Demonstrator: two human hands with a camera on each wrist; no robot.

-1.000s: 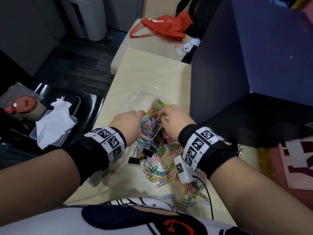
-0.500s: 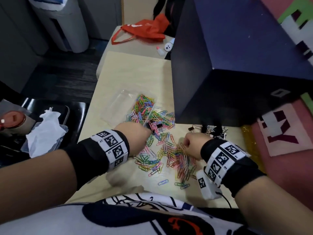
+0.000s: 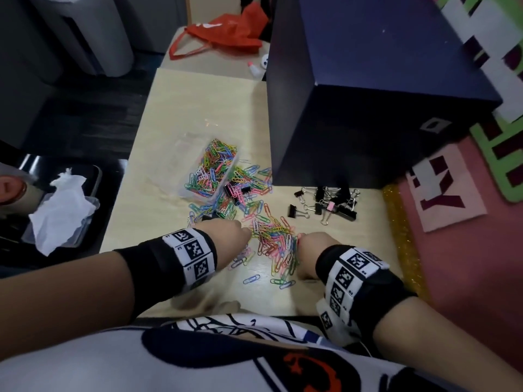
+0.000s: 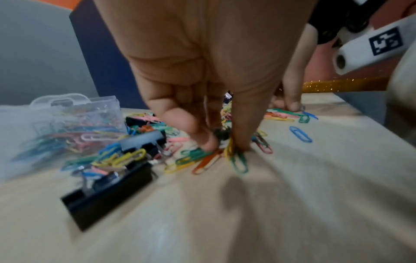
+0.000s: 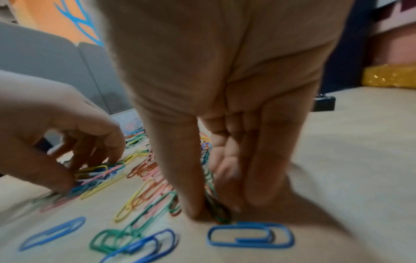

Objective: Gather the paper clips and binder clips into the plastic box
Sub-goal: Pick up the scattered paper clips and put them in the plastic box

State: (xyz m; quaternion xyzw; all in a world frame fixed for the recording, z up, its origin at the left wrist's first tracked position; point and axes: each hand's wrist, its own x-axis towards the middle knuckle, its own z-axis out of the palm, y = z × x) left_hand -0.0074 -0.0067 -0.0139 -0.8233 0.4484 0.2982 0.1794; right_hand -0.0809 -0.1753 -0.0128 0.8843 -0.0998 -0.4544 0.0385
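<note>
Plastic box (image 3: 198,176) points diagonally toward far right.

left hand (image 3: 230,232): off plastic box (image 3: 209,168), now pinching paper clips (image 3: 274,239) on tabletop nearer the body
right hand (image 3: 312,246): likewise, pinching the same pile

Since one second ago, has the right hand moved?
Yes. The right hand moved from over the plastic box toward the person, onto the loose paper clips.

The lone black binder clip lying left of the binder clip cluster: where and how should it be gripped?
Pinch the black binder clip across its folded black body from above; a grip on the thin wire handles pointing right toward the cluster would probably let it swing. Table around it looks bare, so fingers should fit on both sides.
</note>
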